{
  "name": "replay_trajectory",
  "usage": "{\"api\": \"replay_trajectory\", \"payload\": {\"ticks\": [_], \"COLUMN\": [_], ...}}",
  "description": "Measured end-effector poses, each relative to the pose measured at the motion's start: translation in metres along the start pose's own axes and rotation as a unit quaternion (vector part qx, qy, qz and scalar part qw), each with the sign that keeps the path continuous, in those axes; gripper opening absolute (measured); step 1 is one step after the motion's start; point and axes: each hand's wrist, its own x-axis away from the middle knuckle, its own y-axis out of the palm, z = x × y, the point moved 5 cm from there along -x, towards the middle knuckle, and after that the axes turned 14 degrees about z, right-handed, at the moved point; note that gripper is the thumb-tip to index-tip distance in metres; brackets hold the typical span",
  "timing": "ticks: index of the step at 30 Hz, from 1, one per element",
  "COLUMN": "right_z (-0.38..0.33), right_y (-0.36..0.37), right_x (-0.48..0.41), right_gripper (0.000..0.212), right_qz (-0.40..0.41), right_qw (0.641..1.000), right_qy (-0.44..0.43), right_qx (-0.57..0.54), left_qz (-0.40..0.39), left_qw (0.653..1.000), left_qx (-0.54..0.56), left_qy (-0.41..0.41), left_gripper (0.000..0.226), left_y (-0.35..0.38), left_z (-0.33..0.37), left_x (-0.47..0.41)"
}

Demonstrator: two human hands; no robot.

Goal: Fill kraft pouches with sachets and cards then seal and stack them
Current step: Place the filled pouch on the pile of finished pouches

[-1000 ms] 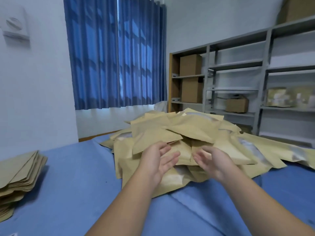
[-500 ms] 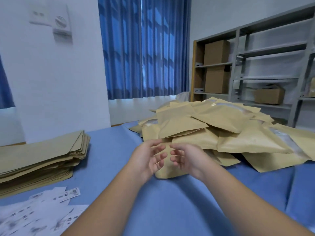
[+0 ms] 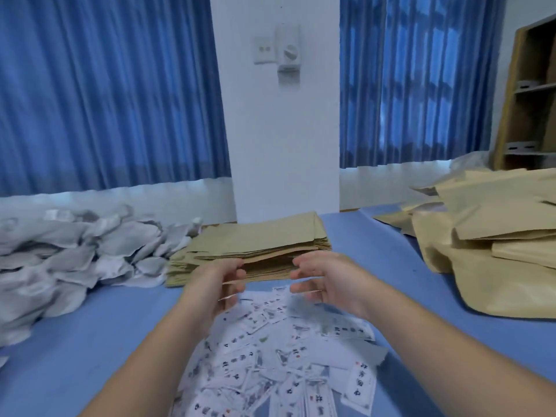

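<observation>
In the head view, much was softened by motion blur, and the print on the cards (image 3: pixel 270 365) could not be read. Those small white paper slips were scattered in a loose overlapping drift on the blue cloth-covered surface (image 3: pixel 90 341), and the drift was cut off by the lower edge. Above it, the left hand (image 3: pixel 216 287) and the right hand (image 3: pixel 331 281) were held a little apart, palms turned toward each other, fingers loosely curled, and nothing was seen to be gripped in either. Whether the fingertips touched the stack behind them could not be told. That stack of flat kraft pouches (image 3: pixel 258 240), thin, matte and tan with squared edges, was laid just beyond the hands. To its left a crumpled pile of pale grey-white sachets (image 3: pixel 78 257) was heaped, cropped at the left edge. At far right a loose heap of fuller kraft pouches (image 3: pixel 493 236) was partly cut off. Behind, pleated blue curtains (image 3: pixel 105 94), a white pillar (image 3: pixel 282 139) and the edge of a shelf unit (image 3: pixel 529 94) were seen.
</observation>
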Motion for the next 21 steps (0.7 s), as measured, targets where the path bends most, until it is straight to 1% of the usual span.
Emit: {"api": "replay_trajectory", "payload": {"ticks": [4, 5, 6, 7, 8, 10, 12, 13, 14, 17, 19, 21], "right_z": [0.006, 0.006, 0.006, 0.003, 0.0, -0.008, -0.015, -0.019, -0.022, -0.019, -0.015, -0.014], "right_y": [0.043, 0.052, 0.057, 0.062, 0.067, 0.073, 0.072, 0.07, 0.068, 0.058, 0.052, 0.048], "right_x": [-0.014, -0.019, -0.025, -0.032, -0.041, -0.059, -0.078, -0.088, -0.097, -0.116, -0.121, -0.121], "right_gripper": [0.022, 0.024, 0.028, 0.034, 0.041, 0.054, 0.067, 0.073, 0.079, 0.083, 0.075, 0.062], "right_qz": [0.021, 0.035, 0.056, 0.074, 0.085, 0.094, 0.112, 0.119, 0.124, 0.108, 0.099, 0.109], "right_qw": [0.991, 0.981, 0.958, 0.92, 0.868, 0.76, 0.663, 0.631, 0.616, 0.602, 0.582, 0.556], "right_qy": [-0.037, -0.064, -0.107, -0.161, -0.216, -0.3, -0.335, -0.331, -0.314, -0.239, -0.21, -0.222], "right_qx": [0.128, 0.182, 0.258, 0.35, 0.439, 0.569, 0.66, 0.692, 0.712, 0.754, 0.779, 0.794], "left_qz": [0.091, 0.113, 0.135, 0.15, 0.158, 0.166, 0.17, 0.167, 0.161, 0.152, 0.151, 0.148], "left_qw": [0.992, 0.988, 0.984, 0.98, 0.977, 0.97, 0.963, 0.958, 0.95, 0.924, 0.918, 0.915], "left_qx": [-0.057, -0.064, -0.075, -0.09, -0.108, -0.147, -0.173, -0.196, -0.233, -0.316, -0.334, -0.342], "left_qy": [0.071, 0.082, 0.09, 0.095, 0.099, 0.104, 0.116, 0.125, 0.135, 0.153, 0.155, 0.157], "left_gripper": [0.014, 0.015, 0.016, 0.017, 0.018, 0.021, 0.024, 0.024, 0.024, 0.024, 0.024, 0.022], "left_y": [-0.082, -0.099, -0.114, -0.125, -0.133, -0.141, -0.139, -0.137, -0.135, -0.131, -0.131, -0.13], "left_z": [-0.01, -0.017, -0.024, -0.033, -0.041, -0.051, -0.054, -0.055, -0.055, -0.055, -0.054, -0.052], "left_x": [-0.029, -0.036, -0.043, -0.05, -0.057, -0.068, -0.076, -0.078, -0.08, -0.081, -0.08, -0.078]}}
